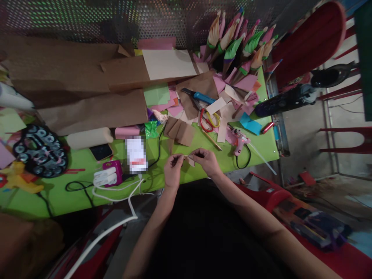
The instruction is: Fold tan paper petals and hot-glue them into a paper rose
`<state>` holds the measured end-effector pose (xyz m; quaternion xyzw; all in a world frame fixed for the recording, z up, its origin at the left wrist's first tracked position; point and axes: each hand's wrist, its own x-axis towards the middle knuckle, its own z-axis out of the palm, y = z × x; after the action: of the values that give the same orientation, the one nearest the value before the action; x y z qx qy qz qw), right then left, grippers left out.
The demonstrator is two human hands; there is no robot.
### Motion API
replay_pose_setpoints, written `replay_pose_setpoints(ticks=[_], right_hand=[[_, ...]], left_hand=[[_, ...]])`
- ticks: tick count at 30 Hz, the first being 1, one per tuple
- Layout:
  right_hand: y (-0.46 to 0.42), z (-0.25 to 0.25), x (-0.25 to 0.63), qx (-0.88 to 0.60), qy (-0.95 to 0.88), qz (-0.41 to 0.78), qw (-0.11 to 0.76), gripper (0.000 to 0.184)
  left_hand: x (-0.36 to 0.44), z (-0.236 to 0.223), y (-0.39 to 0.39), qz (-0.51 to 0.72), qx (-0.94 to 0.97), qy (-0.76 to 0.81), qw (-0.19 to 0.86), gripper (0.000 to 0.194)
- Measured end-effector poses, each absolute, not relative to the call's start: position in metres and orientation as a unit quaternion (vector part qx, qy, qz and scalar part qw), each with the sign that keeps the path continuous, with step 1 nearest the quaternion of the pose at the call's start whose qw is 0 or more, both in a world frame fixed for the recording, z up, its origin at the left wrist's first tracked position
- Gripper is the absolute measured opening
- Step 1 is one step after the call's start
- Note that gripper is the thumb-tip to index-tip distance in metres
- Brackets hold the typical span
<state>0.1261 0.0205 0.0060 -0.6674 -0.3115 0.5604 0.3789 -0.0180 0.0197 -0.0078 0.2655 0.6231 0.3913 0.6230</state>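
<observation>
Over a green table (158,172), the left hand (173,170) and right hand (207,161) pinch a small paper piece (190,161), its ends hidden.

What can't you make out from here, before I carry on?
All in the head view:
- Small paper piece: its full shape, partly hidden by left hand and right hand.
- Phone: screen text, pixelated.
- White roll: far end, cut off by left edge.
- Glue gun: tip, too small.

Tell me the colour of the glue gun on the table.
The glue gun is pink, best seen in the head view.
</observation>
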Motion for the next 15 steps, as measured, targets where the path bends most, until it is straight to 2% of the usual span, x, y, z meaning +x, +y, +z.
replay_pose_setpoints(ticks=[15], right_hand=[[0.0206, 0.005, 0.1274, -0.677, -0.329, 0.541, 0.375, 0.025]], left_hand=[[-0.0174, -0.0073, 0.0189, 0.391, 0.278, 0.62, 0.621, 0.028]])
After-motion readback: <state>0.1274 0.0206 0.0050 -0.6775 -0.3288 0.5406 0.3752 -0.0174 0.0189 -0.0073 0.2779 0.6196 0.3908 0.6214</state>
